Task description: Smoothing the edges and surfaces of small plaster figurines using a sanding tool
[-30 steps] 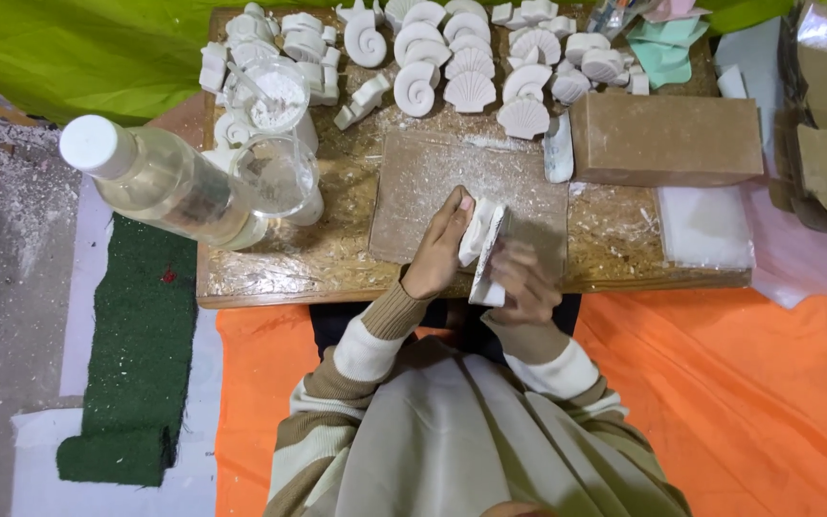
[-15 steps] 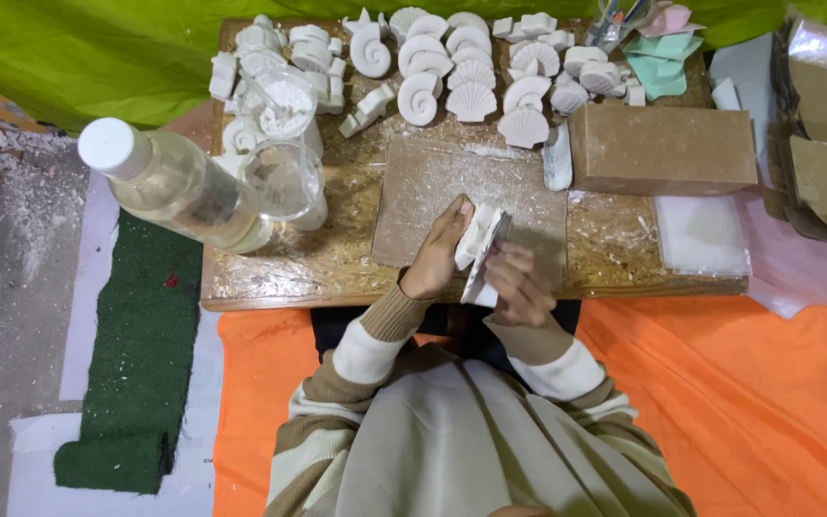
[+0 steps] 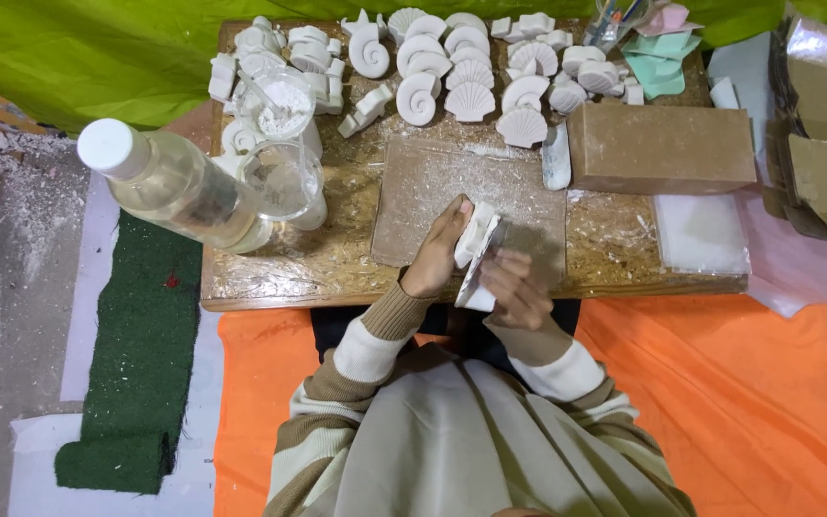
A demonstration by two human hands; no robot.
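I hold a small white plaster piece (image 3: pixel 477 233) upright in my left hand (image 3: pixel 435 251), just over the near edge of the low wooden table; it is chalky, matte and blocky, its far end rounded; a thin flat blade (image 3: pixel 479 271), pale and dusted white, lies tilted against its near right side, gripped in my right hand (image 3: pixel 519 290); the piece's moulded shape cannot be told.
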